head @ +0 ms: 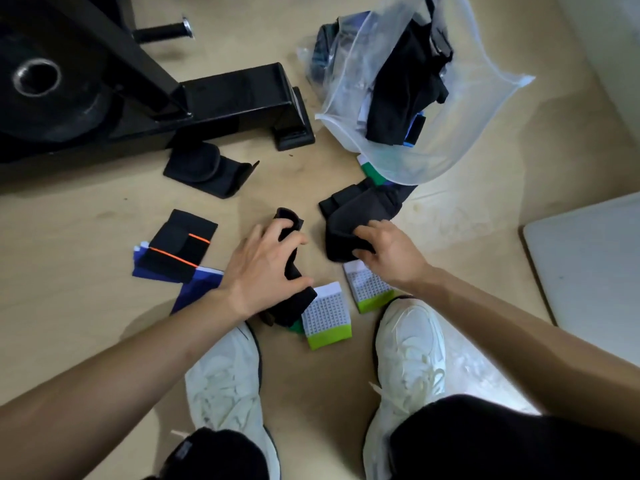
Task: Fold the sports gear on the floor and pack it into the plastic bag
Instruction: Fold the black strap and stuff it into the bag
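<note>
Looking down through the head camera, I have both hands working on the pale wooden floor (86, 209), just ahead of a pair of white sneakers (410, 355). The left hand (263, 268) has its fingers and thumb curled round a long black fabric sleeve (290, 218), which runs from beyond the fingertips back under the palm toward the left shoe. The right hand (389, 251) pinches the near edge of a rumpled black cloth bundle (353, 213) lying on the floor just beside the sleeve. The clear plastic bag (460, 133) lies farther out on the right, its mouth turned toward the hands, with folded black garments (408, 81) inside, and the bundle's far end reaches under its near edge. Two white gridded socks with lime-green bands (327, 315) lie flat near the shoes, one touching the sleeve's near end, the other partly beneath the right wrist. Off to the left I can see a black padded wrap (204, 168) and a black strap with orange stripes (180, 244) resting on blue cloth (199, 289). A black metal machine frame (235, 95) fills the upper left.
</note>
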Available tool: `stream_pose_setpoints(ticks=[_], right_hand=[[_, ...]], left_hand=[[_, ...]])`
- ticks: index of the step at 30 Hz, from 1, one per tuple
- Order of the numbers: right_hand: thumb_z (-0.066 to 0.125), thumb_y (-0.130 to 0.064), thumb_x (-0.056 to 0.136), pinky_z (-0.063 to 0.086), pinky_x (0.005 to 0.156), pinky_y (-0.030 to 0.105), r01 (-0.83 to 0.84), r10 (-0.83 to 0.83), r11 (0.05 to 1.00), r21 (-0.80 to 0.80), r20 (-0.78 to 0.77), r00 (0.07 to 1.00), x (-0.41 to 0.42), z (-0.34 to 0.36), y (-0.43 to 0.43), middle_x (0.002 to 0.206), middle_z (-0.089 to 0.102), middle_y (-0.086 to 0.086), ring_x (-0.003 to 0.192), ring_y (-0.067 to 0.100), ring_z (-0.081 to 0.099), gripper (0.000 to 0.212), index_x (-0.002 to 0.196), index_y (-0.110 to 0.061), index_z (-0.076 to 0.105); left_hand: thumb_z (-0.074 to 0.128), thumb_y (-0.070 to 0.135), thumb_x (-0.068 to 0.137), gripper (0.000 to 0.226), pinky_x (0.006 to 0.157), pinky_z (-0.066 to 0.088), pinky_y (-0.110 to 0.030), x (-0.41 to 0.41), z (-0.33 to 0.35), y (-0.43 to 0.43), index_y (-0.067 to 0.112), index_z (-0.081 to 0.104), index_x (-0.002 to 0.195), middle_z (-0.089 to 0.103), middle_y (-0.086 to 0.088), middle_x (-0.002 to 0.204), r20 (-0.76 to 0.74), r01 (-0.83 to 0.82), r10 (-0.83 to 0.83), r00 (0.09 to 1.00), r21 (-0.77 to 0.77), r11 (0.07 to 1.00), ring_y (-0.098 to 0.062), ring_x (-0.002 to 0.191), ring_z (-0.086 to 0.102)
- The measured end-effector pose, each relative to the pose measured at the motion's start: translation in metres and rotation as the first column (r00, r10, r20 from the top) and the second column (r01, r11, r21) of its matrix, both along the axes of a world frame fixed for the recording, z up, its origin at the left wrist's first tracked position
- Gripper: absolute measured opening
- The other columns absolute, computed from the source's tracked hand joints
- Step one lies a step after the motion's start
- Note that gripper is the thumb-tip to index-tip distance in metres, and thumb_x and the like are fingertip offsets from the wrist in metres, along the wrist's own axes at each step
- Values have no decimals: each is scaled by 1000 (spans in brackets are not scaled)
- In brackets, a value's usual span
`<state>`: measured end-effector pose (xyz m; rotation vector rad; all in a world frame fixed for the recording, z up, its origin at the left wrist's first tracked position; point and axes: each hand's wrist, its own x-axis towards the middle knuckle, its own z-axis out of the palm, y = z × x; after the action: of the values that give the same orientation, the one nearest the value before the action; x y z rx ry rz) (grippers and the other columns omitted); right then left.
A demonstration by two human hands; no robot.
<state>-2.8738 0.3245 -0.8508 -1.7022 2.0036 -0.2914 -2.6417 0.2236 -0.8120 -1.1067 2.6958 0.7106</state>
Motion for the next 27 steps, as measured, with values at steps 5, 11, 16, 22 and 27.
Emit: stream_pose_setpoints(ticks=[5,11,16,22,27], right_hand=[[67,-19,85,46,77,29,41,-34,999,-7,437,899,20,42,27,93,55,1,85,17,56,9,88,-13,63],[70,-3,87,50,86,24,69,-100,995,74,637,764,20,81,51,108,65,3,100,14,65,12,95,-12,71],[72,-3,87,52,58,27,418,-414,899,130,564,714,1,69,51,66,66,1,60,9,60,10,84,-12,69],[72,3,86,45,43,23,655,-582,727,204,689,431,-19,59,45,58,58,7,46,17,52,7,87,-5,71],[70,2,88,40,40,22,708,-647,632,316,718,257,-27,53,49,70,40,1,45,14,50,36,62,-22,67]], left_hand=[[79,49,72,77,106,41,-55,4,0,-6,24,53,140,36,-7,156,-74,77,-89,993,-153,985,-37,139,34],[70,45,76,47,117,15,-49,-11,11,2,34,64,120,23,9,166,-270,411,-405,874,-36,911,-27,153,11],[69,57,77,44,106,28,-27,-12,6,2,16,69,94,72,3,110,-359,266,-187,914,185,946,-6,114,50],[82,29,84,19,82,58,-44,1,27,-10,17,69,89,76,0,86,-292,83,115,950,587,805,-17,86,73],[81,15,85,14,72,56,-20,2,36,-25,7,73,93,79,1,87,-256,-6,242,936,676,737,-10,83,75]])
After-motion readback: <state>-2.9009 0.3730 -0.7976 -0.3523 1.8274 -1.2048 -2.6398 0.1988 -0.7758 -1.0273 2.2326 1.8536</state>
